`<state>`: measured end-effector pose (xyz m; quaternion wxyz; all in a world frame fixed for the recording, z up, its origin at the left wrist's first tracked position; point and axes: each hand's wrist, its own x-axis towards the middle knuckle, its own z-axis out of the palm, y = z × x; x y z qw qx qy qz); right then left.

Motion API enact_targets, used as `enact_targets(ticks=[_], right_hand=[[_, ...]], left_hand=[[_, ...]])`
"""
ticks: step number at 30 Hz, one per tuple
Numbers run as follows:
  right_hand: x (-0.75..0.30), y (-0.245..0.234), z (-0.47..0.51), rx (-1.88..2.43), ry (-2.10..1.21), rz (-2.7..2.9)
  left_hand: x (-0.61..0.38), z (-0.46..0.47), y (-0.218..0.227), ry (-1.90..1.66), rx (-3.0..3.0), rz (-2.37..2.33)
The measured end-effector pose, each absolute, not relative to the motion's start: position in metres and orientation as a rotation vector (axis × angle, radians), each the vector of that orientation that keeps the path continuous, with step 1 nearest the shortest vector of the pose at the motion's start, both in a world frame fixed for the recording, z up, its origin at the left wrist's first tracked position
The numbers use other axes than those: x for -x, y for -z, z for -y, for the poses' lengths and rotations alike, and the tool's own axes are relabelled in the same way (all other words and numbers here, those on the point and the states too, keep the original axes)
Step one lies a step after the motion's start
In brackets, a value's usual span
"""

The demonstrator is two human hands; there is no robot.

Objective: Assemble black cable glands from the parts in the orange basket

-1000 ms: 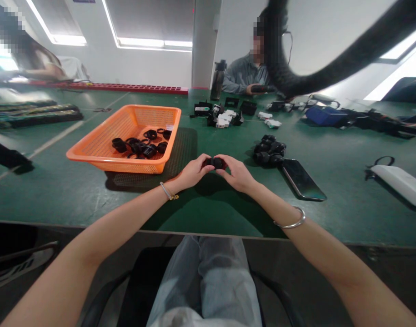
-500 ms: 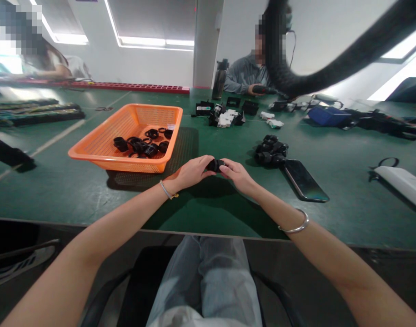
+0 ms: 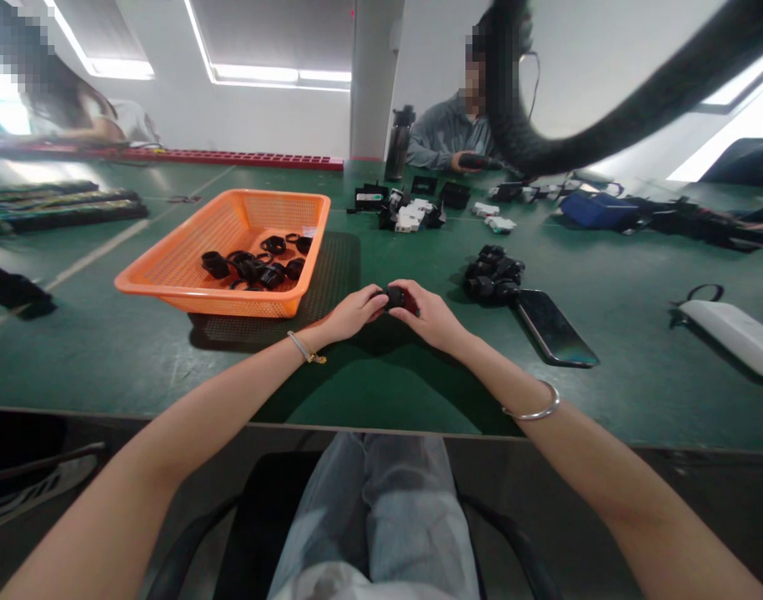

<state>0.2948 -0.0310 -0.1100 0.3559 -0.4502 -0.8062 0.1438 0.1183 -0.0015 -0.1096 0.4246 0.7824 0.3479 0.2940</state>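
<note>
Between both hands, above the green table, is a small black round plastic fitting [image 3: 394, 297]. My left hand [image 3: 354, 313] grips its left end with thumb and fingers. My right hand [image 3: 432, 313] has its thumb and fingers closed around the right end. The fingers cover much of the part. To the left stands an orange plastic basket [image 3: 168, 287] with several black fittings [image 3: 272, 275] of similar look inside. On the right lies a pile of black fittings [image 3: 492, 273], touching or close to a dark-screened phone [image 3: 554, 327].
White and black parts [image 3: 411, 212] lie farther back, near a dark bottle [image 3: 399, 143]. A white case [image 3: 735, 333] with a strap is at the right. Wire bundles [image 3: 62, 207] lie at the left. A co-worker [image 3: 447, 137] sits across the table [image 3: 381, 392].
My right-hand fingers have shifted and now wrap more around the black fitting, with the wrist a bit higher. The whole view has slid slightly; the basket and pile stay put.
</note>
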Motion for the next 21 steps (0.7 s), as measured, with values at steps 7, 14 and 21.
enact_targets(ticks=[7, 14, 21], right_hand=[[-0.297, 0.112, 0.033, 1.134, -0.23, 2.165], [-0.291, 0.113, 0.037, 1.149, -0.446, 1.996], [-0.279, 0.11, 0.042, 1.171, -0.941, 1.696]], left_hand=[[-0.116, 0.003, 0.113, -0.715, -1.821, -0.774], [-0.112, 0.005, 0.11, -0.798, -2.211, -0.913], [-0.106, 0.001, 0.112, -0.773, -2.511, -0.909]])
